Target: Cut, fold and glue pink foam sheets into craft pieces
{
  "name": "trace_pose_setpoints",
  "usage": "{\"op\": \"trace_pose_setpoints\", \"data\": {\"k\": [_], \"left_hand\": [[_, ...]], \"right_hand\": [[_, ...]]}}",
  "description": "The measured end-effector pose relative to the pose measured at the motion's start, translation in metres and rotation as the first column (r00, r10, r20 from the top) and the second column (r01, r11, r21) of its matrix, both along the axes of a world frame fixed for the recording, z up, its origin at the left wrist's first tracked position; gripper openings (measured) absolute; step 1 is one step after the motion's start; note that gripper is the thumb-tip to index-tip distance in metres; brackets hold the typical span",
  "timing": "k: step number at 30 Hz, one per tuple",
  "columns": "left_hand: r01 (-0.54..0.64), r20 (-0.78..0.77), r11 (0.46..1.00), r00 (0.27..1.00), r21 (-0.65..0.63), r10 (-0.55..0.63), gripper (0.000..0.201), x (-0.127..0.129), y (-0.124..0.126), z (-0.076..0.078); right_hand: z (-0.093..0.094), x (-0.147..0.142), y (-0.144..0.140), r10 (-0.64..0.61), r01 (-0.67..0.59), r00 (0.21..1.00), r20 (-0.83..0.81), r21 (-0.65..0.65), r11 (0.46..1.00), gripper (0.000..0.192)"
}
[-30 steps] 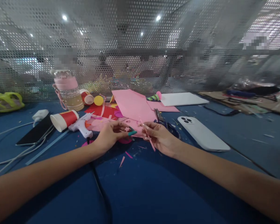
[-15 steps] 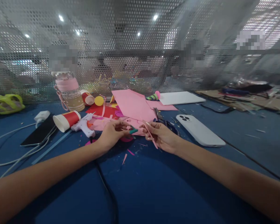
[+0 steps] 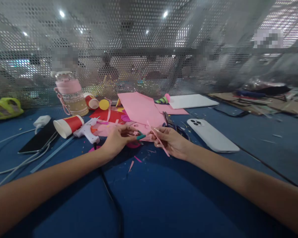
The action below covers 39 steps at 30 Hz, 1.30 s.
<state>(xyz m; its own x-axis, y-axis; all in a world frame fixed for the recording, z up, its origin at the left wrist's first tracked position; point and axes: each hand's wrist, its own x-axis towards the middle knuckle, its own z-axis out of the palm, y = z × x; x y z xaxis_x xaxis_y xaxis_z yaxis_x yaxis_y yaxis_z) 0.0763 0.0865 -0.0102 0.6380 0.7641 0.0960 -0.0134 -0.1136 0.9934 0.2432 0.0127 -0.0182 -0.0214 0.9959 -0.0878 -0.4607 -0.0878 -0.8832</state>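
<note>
My left hand (image 3: 116, 138) is closed, thumb and fingers pinching a small teal piece (image 3: 140, 137) whose kind I cannot make out. Beside it, between the fingers, shows a small pink paper bit (image 3: 135, 133). A narrow pink paper strip (image 3: 161, 144) slants down through the fingertips of my right hand (image 3: 172, 141), which is closed on it. Both hands hover close together over the blue table, a small gap between them. Behind them lie pink paper sheets (image 3: 141, 107). Dark-handled scissors (image 3: 176, 129), partly hidden, rest just beyond my right hand.
A white glue gun (image 3: 87, 131), a tipped red-and-white paper cup (image 3: 69, 126) and a black phone (image 3: 38, 137) with cables lie left. A bottle (image 3: 71, 94) stands behind. To the right are a white phone (image 3: 212, 135) and cardboard scraps (image 3: 270, 104). Paper snippets (image 3: 131, 166) lie in front.
The pink strip in my right hand has turned slightly, its upper end now further left. My left hand keeps its pinch. The whole view has shifted a little.
</note>
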Motion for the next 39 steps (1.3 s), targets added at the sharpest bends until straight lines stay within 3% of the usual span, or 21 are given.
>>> {"op": "trace_pose_setpoints", "data": {"k": [11,39], "left_hand": [[-0.003,-0.056,0.999,0.998,0.034,0.004,0.019,0.001,-0.0005,0.0021],[-0.016,-0.06,0.999,0.998,0.042,0.018,0.016,0.0018,-0.0023,0.0042]], "right_hand": [[0.0013,-0.0043,-0.0013,-0.125,0.125,0.992,0.008,0.01,0.992,0.025],[0.0012,0.0019,-0.0003,-0.057,0.056,0.995,-0.087,-0.016,0.998,0.024]]}}
